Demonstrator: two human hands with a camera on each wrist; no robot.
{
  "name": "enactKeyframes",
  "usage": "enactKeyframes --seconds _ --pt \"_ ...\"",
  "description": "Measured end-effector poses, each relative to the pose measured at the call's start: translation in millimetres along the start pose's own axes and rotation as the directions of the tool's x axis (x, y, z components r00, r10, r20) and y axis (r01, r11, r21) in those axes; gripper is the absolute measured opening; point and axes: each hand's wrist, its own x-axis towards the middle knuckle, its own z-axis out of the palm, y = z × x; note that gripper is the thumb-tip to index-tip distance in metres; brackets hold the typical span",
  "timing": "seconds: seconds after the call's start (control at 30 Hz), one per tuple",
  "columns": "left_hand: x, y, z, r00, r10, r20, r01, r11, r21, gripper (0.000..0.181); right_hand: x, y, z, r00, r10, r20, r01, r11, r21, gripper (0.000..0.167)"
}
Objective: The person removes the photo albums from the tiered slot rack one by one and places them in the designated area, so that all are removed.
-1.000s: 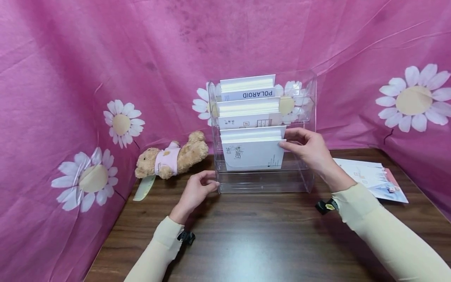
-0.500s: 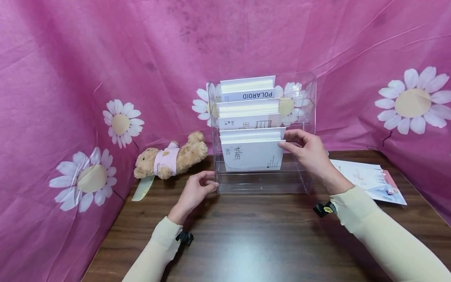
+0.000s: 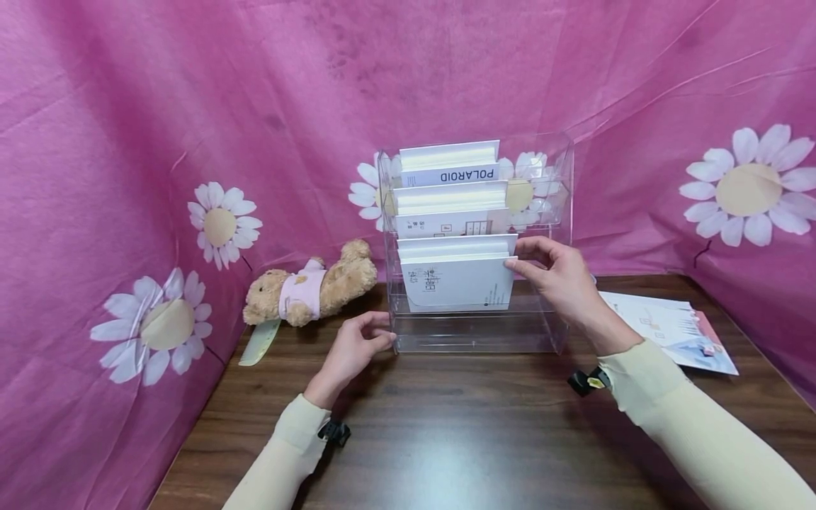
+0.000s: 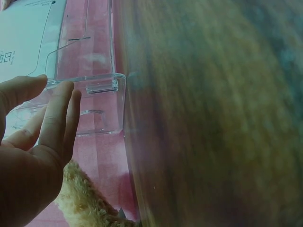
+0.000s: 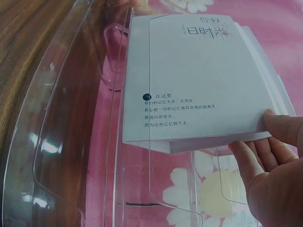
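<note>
Your right hand (image 3: 557, 283) pinches the white album (image 3: 455, 287) by its right edge (grip there; probably light, stiff), while your left hand (image 3: 349, 353), fingers nearly straight, touches the clear rack (image 3: 474, 334).

We see a rack (image 3: 474, 334) of clear plastic, smooth and glossy. The front book (image 3: 460, 282) looks like smooth paper, nearly matt. We take the table (image 3: 408, 418) for grained wood with a soft sheen, the teddy bear (image 3: 349, 280) for rough plush, its shirt (image 3: 298, 293) for matt cloth, and the backdrop (image 3: 306, 92) for creased fabric.
</note>
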Motion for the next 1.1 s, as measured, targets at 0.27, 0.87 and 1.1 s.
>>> enactKeyframes --seconds 0.27,0.87,1.1 --pt "1.7 1.6 -0.6 1.0 0.007 0.016 -0.007 1.0 -0.005 0.04 -0.6 -2 -1 1.0 -0.02 -0.011 0.02 1.0 0.002 0.037" --pt "0.6 0.8 -1.1 1.0 -0.006 0.0 0.006 1.0 -0.018 0.038 -6.9 -13 -10 0.999 -0.035 -0.037 0.034 0.999 -0.032 0.038" --pt "-0.5 -0.1 -0.6 1.0 -0.006 0.002 0.006 1.0 -0.012 0.038 -9.2 -17 -12 0.998 -0.052 -0.042 0.051 0.998 -0.029 0.036"
